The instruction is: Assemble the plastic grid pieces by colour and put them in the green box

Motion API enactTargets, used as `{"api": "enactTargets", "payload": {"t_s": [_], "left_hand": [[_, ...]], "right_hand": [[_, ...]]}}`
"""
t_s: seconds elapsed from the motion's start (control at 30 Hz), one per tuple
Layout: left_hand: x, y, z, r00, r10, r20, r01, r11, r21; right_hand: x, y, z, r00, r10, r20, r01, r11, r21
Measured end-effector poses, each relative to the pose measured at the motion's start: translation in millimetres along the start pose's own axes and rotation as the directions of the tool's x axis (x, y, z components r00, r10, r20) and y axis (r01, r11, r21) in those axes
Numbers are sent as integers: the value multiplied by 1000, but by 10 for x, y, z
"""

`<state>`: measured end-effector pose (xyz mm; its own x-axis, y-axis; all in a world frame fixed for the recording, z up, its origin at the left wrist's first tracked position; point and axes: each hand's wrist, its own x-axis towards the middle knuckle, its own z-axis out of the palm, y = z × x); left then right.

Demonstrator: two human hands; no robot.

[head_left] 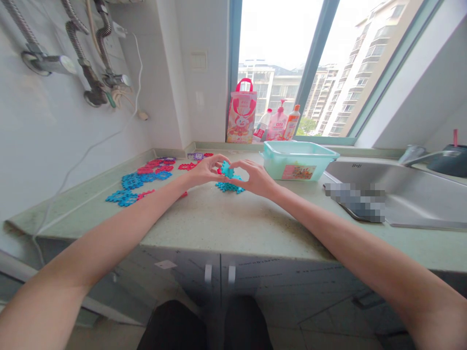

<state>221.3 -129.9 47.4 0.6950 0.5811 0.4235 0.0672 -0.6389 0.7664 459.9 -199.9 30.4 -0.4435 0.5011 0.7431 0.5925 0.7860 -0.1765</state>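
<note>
My left hand and my right hand meet over the counter, both closed on a turquoise interlocking puzzle piece held between them. Fingers and thumbs pinch its two sides. Just below lies a small heap of turquoise pieces of the same notched kind. Left of my left hand, blue pieces and red pieces are spread on the counter, some joined or overlapping; I cannot tell which. A few purple pieces lie behind them.
A mint plastic tub stands right of my hands. Beyond it are a steel sink and a dark, blurred flat object at its edge. A pink bag and several bottles stand by the window. A white cable hangs at left.
</note>
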Motion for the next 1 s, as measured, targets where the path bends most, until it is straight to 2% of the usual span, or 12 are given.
{"api": "enactTargets", "payload": {"t_s": [0.07,0.17,0.3,0.4,0.6,0.83,0.9,1.0], "left_hand": [[5,-15,-10,1000,-4,-1,4,998,58],[-2,-65,-47,999,-32,-11,34,969,243],[-32,-177,-98,997,-56,49,22,846,532],[-51,-234,-87,989,-117,86,37,774,632],[-30,-204,82,986,-131,99,39,775,630],[30,-206,205,987,-142,72,74,811,580],[34,-206,204,988,-134,79,65,820,568],[38,-197,199,987,-139,80,70,822,565]], "right_hand": [[4,12,-10,1000,12,10,-12,1000,-13],[-1,72,-39,999,36,26,-35,998,-50],[-41,215,-69,993,88,76,-80,992,-102],[-75,299,-78,983,115,144,-97,988,-123],[-83,312,-95,964,84,251,-71,996,-61],[-69,288,-103,965,146,216,-140,989,-44],[-74,273,-99,952,178,248,-174,984,-38],[-85,242,-92,906,247,345,-252,967,-30]]}}
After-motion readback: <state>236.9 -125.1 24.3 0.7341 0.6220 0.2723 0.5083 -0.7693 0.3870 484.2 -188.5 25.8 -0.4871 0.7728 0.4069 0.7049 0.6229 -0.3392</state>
